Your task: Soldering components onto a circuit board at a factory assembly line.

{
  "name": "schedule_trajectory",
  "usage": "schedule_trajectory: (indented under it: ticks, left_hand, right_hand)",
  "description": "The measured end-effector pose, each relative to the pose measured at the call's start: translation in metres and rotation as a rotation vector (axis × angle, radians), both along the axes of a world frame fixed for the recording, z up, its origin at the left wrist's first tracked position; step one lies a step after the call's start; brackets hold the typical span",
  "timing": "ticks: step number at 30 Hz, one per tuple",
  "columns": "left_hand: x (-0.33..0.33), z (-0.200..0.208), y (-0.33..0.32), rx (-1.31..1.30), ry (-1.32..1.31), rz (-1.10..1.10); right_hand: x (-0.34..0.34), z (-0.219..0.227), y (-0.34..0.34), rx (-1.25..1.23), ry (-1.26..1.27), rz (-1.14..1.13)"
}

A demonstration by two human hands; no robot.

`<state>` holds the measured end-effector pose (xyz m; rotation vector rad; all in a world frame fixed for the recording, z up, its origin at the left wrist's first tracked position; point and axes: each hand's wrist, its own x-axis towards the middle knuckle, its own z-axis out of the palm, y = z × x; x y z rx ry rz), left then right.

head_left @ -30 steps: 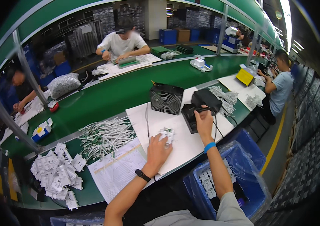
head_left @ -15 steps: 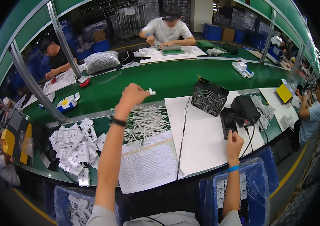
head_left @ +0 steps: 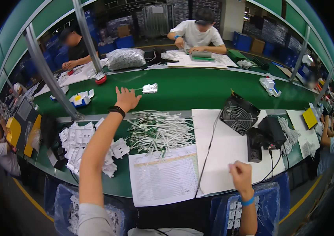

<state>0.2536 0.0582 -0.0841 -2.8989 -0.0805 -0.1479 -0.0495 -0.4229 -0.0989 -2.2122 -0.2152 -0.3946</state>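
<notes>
Over the green conveyor belt my left hand (head_left: 126, 99) is open, fingers spread and no object visible in it. Just beyond its fingertips a white plastic housing (head_left: 150, 88) lies on the belt, with a thin pale wire running from it toward the hand. My right hand (head_left: 241, 175) is closed, held above the white board (head_left: 220, 169) near the bench's front edge. Its fingers curl inward, so I cannot see whether anything is inside. A heap of white-sleeved wires (head_left: 159, 131) lies nearer than the belt, right of a pile of white plastic housings (head_left: 76, 137).
A black fan with a wire grille (head_left: 238, 115) and a black box (head_left: 272, 130) stand on the board's right side. A printed sheet (head_left: 163, 177) lies in front of the wires. Plastic-lined blue bins (head_left: 267, 204) stand below. A co-worker (head_left: 198, 37) sits across the belt.
My left hand has let go of the white housing, which now lies on the belt, and its fingers have spread. My right hand has drawn back from the black device toward the front edge.
</notes>
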Motion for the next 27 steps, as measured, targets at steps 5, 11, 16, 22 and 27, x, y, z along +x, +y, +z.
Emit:
schedule_trajectory:
  ticks: [5, 11, 16, 22, 27]
  left_hand:
    - [-0.042, 0.006, 0.043, -0.309, 0.113, -0.277]
    - [-0.038, -0.039, 0.027, -0.413, 0.138, -0.353]
    - [-0.034, -0.05, 0.011, -0.538, 0.03, -0.444]
    - [-0.046, -0.041, 0.007, -0.606, 0.112, -0.46]
    - [-0.062, -0.032, 0.016, -0.621, 0.276, -0.478]
  right_hand:
    - [0.002, 0.076, 0.096, -0.151, 0.093, 0.656]
    - [0.011, 0.08, 0.165, -0.225, 0.082, 0.7]
    - [0.003, 0.06, 0.164, -0.161, 0.083, 0.678]
    - [-0.003, 0.051, 0.144, -0.184, 0.138, 0.61]
    - [-0.007, 0.045, 0.135, -0.16, 0.207, 0.603]
